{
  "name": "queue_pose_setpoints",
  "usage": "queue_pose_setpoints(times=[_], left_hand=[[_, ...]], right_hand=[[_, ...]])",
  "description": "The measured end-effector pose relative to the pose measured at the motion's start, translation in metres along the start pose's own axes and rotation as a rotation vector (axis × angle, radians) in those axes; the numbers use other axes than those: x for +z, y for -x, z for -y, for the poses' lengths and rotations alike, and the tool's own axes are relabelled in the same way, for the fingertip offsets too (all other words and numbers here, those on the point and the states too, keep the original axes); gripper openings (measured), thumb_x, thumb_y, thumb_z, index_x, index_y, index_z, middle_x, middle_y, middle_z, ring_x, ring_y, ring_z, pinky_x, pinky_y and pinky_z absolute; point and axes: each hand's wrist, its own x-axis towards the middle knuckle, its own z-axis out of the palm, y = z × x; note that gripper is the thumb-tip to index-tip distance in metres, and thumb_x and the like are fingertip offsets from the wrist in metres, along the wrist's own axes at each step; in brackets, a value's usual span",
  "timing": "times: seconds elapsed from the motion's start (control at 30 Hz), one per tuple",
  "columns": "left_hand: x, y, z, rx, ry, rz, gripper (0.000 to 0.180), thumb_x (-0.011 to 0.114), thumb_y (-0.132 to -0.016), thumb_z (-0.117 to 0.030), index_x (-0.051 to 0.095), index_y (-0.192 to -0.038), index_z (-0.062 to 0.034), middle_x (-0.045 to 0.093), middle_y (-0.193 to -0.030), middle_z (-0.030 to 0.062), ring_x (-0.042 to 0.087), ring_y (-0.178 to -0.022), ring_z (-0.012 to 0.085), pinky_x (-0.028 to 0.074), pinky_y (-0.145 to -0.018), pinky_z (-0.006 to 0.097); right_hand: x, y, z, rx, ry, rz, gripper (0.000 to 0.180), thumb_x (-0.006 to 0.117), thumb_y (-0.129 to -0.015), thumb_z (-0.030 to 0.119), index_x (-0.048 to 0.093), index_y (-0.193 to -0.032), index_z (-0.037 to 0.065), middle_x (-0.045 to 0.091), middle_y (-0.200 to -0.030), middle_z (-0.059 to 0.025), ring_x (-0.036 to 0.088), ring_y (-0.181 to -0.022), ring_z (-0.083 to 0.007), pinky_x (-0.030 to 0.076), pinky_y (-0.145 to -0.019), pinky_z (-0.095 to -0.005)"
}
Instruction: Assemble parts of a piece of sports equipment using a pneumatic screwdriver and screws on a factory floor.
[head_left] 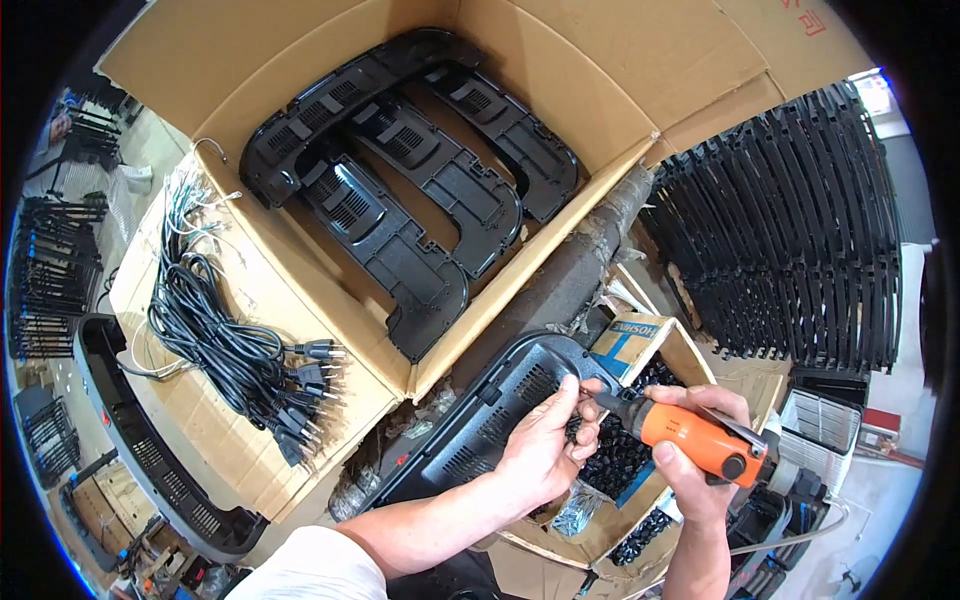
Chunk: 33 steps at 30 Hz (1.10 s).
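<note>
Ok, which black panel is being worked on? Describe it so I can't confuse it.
Start at the big open cardboard box of stacked black panels. Below its front corner lies one vented panel, alone outside the box, pinched by the left hand beside the orange power screwdriver.

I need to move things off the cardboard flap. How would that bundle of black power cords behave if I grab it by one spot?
The bundle of black power cords would probably flop and sag, since the cables lie in loose curves. The plug ends fan out free, so they would likely dangle and swing. Bare wire tips spread apart and may snag on the cardboard flap.
</note>
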Motion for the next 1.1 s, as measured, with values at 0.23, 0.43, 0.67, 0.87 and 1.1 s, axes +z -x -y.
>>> queue_pose_setpoints(times=[0.23, 0.43, 0.67, 0.87, 1.1], left_hand=[[-0.002, 0.021, -0.003, 0.018, -0.393, 0.024, 0.030, 0.047, -0.117, -0.022, 0.059, -0.134, -0.0011, 0.050, -0.085, 0.0005, 0.044, -0.067, 0.0107, 0.036, -0.056, 0.025], [0.026, 0.011, -0.062, 0.743, -1.769, -0.085, 0.034, 0.053, -0.111, -0.015, 0.063, -0.143, -0.0076, 0.064, -0.078, 0.0045, 0.064, -0.068, 0.0154, 0.054, -0.064, 0.032], [0.048, -0.012, -0.087, 0.583, -2.626, -0.185, 0.038, 0.055, -0.103, -0.011, 0.067, -0.139, -0.0095, 0.076, -0.086, 0.0234, 0.076, -0.080, 0.0406, 0.060, -0.071, 0.051], [0.046, -0.020, -0.089, 0.600, -2.678, -0.111, 0.041, 0.059, -0.096, -0.007, 0.069, -0.135, -0.0074, 0.076, -0.087, 0.0207, 0.076, -0.078, 0.0376, 0.060, -0.070, 0.048], [0.041, -0.023, -0.088, 0.663, -2.763, -0.086, 0.044, 0.064, -0.091, -0.007, 0.067, -0.135, -0.0063, 0.074, -0.081, 0.0167, 0.075, -0.074, 0.0344, 0.059, -0.063, 0.046]], right_hand=[[-0.006, -0.025, -0.001, 0.040, 0.125, -0.086, 0.054, 0.083, -0.086, 0.004, 0.057, -0.133, -0.002, 0.074, -0.124, -0.0171, 0.071, -0.117, -0.0249, 0.056, -0.106, -0.0408], [-0.012, -0.054, -0.003, 0.151, 0.097, -0.074, 0.052, 0.085, -0.085, 0.008, 0.061, -0.130, -0.001, 0.076, -0.120, -0.0160, 0.072, -0.115, -0.0216, 0.056, -0.105, -0.0385], [-0.012, -0.070, -0.020, 0.152, 0.116, 0.024, 0.053, 0.085, -0.085, 0.013, 0.062, -0.132, 0.002, 0.075, -0.118, -0.0117, 0.072, -0.116, -0.0193, 0.057, -0.103, -0.0360], [-0.011, -0.073, -0.029, 0.198, 0.083, 0.059, 0.049, 0.084, -0.086, 0.014, 0.064, -0.129, 0.004, 0.073, -0.120, -0.0089, 0.072, -0.118, -0.0192, 0.056, -0.105, -0.0351], [-0.010, -0.078, -0.027, 0.185, 0.106, 0.117, 0.049, 0.084, -0.086, 0.016, 0.065, -0.130, 0.005, 0.073, -0.119, -0.0091, 0.071, -0.116, -0.0193, 0.056, -0.104, -0.0351]])
